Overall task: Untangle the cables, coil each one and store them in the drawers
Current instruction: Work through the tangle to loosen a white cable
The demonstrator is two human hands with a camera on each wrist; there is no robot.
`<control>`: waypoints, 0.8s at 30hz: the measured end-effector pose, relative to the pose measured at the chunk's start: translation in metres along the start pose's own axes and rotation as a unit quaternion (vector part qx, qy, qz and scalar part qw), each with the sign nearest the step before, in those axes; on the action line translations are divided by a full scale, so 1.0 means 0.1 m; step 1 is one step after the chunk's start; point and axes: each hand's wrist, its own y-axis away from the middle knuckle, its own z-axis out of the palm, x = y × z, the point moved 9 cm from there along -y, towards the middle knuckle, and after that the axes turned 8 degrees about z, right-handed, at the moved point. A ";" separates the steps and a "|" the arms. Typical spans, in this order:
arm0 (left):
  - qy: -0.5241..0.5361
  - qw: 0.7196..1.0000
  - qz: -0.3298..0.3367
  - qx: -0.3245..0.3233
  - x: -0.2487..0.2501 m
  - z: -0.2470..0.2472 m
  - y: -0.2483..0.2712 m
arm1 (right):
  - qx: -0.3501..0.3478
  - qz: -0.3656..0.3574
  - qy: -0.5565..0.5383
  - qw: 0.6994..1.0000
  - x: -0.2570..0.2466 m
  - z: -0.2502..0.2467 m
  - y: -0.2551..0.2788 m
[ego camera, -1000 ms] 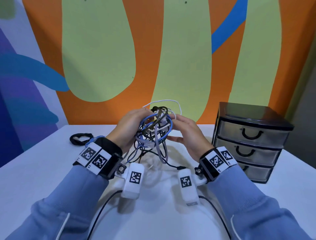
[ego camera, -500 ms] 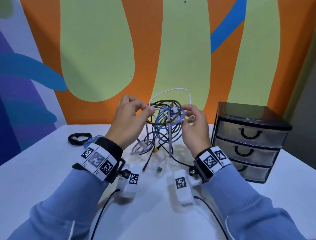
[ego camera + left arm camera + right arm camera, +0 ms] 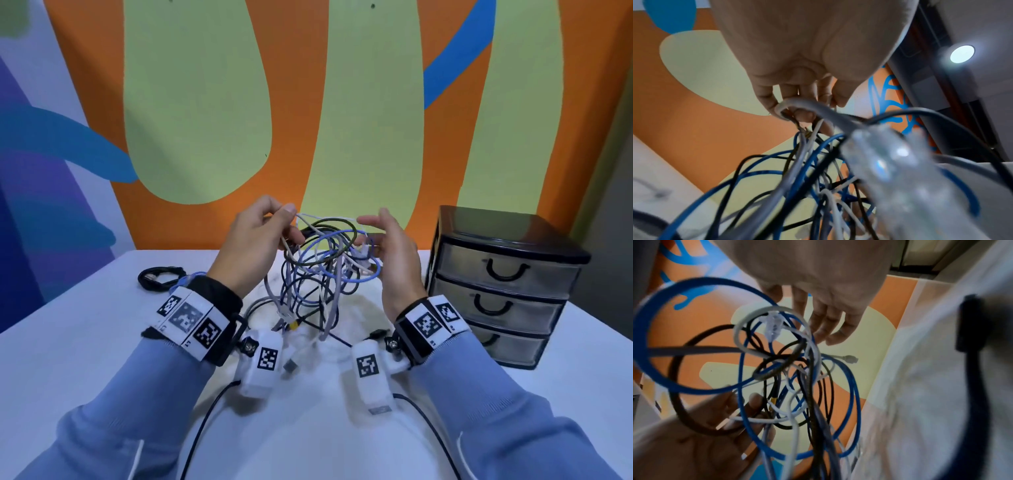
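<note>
At frame centre, the left hand (image 3: 255, 250) is pinching the cable tangle (image 3: 322, 270) above the bench (image 3: 85, 342), while the right hand (image 3: 394, 253) is hovering beside it, fingers (image 3: 826, 321) apart. Pulling one strand hard could tighten the knots.

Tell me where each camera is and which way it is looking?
Head: worn on the person's head, looking forward and down at the cable tangle, drawer unit, table; left hand, right hand and both sleeves show.
Left wrist: on the left wrist, looking along the left hand, whose fingers pinch cables.
Right wrist: on the right wrist, looking along the right hand, fingers straight beside the tangle; the left hand shows below.
Shared: all three see the tangle.
</note>
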 end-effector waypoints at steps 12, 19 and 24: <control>-0.128 0.989 -0.049 -0.060 -0.16 0.08 0.06 | -0.082 -0.050 0.125 0.987 0.02 0.26 0.10; -0.168 0.985 -0.026 0.021 -0.14 -0.15 0.01 | -0.028 -0.038 0.085 0.995 -0.02 0.10 0.03; -0.024 0.997 -0.060 0.050 -0.13 -0.12 0.01 | -0.072 -0.028 0.125 0.989 0.02 0.21 0.05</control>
